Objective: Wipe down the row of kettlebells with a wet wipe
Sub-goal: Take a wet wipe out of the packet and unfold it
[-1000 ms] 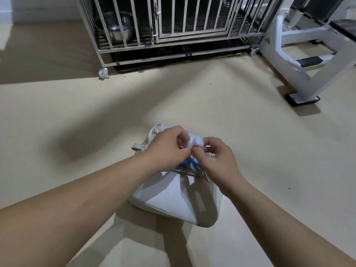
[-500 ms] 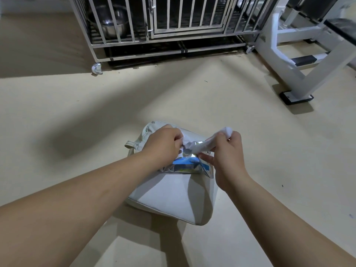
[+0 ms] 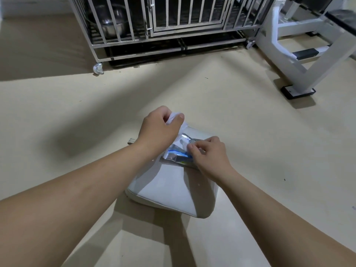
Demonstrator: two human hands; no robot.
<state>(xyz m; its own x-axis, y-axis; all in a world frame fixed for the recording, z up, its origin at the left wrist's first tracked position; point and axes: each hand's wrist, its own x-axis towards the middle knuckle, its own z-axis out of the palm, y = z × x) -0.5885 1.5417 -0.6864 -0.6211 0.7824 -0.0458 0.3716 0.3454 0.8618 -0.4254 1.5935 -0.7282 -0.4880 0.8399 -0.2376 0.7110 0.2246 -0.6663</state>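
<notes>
Left fingers (image 3: 180, 120) pinch the wipe (image 3: 174, 117), bunched white, just above the pack (image 3: 178, 154); right fingers (image 3: 192, 149) press the pack onto the bag (image 3: 173, 191) – wipe drawn, wiping not begun. No kettlebells in view – next, find them.

Both bare forearms are extended forward toward 12 o'clock; the left hand (image 3: 159, 128) is clenched with thumb raised, the right hand (image 3: 209, 153) is curled, fingertips pinched downward
</notes>
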